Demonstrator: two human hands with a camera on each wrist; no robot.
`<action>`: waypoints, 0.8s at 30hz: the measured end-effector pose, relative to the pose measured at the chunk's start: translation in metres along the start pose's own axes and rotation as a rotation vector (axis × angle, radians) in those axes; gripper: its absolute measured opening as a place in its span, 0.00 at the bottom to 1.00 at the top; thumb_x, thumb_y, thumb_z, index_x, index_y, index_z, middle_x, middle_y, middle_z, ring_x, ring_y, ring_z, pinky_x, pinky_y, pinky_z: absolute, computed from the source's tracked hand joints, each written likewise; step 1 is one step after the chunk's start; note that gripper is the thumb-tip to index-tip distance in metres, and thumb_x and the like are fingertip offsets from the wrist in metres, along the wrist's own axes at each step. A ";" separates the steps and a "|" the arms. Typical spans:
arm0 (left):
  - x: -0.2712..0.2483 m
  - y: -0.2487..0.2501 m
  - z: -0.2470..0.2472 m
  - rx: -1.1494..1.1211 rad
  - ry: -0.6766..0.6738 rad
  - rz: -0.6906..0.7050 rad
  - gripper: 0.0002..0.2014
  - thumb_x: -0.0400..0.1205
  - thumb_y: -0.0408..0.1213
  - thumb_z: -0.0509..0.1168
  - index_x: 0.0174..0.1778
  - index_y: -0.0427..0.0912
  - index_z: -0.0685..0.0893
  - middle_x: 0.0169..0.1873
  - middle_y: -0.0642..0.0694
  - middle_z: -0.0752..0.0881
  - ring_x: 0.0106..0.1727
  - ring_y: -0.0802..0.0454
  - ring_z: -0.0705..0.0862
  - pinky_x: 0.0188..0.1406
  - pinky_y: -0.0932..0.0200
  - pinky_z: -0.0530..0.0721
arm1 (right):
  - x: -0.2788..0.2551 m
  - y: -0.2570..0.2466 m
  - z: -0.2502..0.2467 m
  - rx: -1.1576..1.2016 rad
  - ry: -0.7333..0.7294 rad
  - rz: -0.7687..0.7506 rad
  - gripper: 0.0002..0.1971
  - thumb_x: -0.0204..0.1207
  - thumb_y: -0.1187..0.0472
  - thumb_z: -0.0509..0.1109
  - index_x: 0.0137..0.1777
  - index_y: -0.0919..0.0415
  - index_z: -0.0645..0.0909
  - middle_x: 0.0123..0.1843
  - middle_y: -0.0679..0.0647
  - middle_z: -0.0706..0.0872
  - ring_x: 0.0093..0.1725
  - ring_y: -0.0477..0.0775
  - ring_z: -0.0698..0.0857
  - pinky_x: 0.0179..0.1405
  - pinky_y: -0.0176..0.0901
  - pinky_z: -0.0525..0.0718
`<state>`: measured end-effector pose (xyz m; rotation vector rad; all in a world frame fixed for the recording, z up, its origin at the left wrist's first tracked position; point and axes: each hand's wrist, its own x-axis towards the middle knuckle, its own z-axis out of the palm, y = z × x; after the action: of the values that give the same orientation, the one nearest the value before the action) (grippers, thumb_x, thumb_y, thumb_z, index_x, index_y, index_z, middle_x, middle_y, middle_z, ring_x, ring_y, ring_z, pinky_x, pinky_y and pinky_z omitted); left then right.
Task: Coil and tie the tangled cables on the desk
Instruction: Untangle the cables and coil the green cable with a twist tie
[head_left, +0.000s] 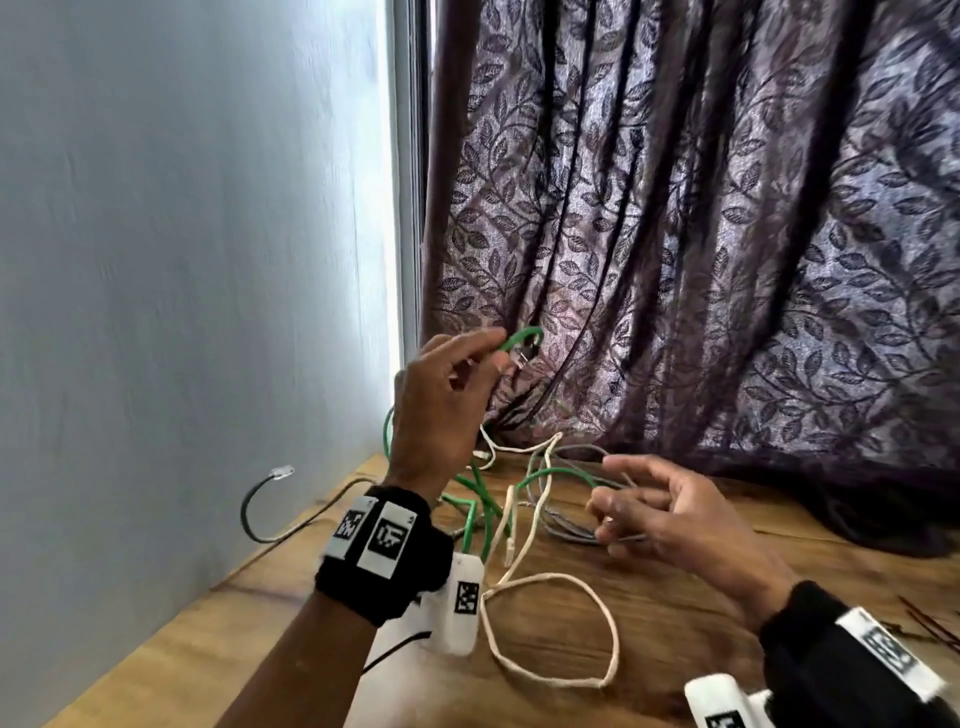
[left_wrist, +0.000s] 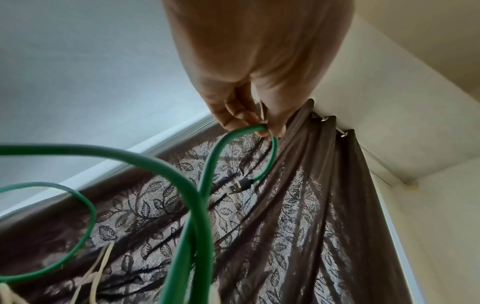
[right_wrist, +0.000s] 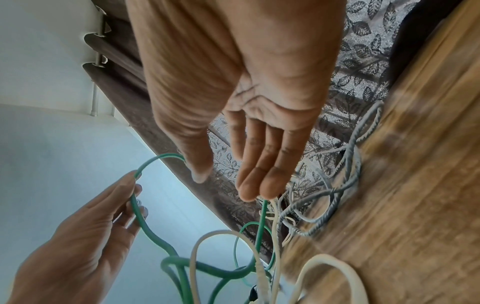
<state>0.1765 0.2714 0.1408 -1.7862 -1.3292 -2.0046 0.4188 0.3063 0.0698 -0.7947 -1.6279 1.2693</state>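
L hand (head_left: 441, 410) pinches green cable (left_wrist: 187, 197) aloft; R hand (head_left: 680, 519) open above tangle.

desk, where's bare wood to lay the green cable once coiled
Bare desk lies along the wall left of the left hand, and right of the cream cable loop. The back by the curtain is crowded with the green cable and grey cable.
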 end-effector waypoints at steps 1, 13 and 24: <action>-0.002 0.001 0.002 0.012 -0.039 0.034 0.12 0.84 0.41 0.74 0.63 0.53 0.93 0.52 0.56 0.91 0.47 0.62 0.89 0.48 0.61 0.88 | 0.001 0.000 0.000 0.017 0.028 -0.010 0.32 0.66 0.54 0.84 0.71 0.52 0.80 0.51 0.63 0.95 0.44 0.60 0.94 0.45 0.56 0.94; -0.019 0.002 0.021 -0.232 -0.399 -0.014 0.09 0.90 0.33 0.65 0.61 0.48 0.87 0.47 0.48 0.92 0.50 0.47 0.91 0.56 0.46 0.91 | 0.003 -0.003 -0.012 0.070 0.147 -0.010 0.14 0.91 0.55 0.62 0.63 0.63 0.86 0.57 0.63 0.94 0.45 0.58 0.92 0.44 0.52 0.92; -0.030 0.006 0.028 -0.081 -0.518 0.066 0.06 0.90 0.35 0.65 0.55 0.52 0.85 0.37 0.54 0.86 0.35 0.60 0.79 0.35 0.60 0.78 | 0.001 -0.006 -0.023 0.102 0.173 -0.078 0.25 0.71 0.54 0.85 0.68 0.49 0.83 0.57 0.59 0.94 0.50 0.63 0.94 0.51 0.59 0.93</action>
<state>0.2090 0.2741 0.1157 -2.4661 -1.2926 -1.6413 0.4399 0.3147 0.0772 -0.7497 -1.4311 1.1855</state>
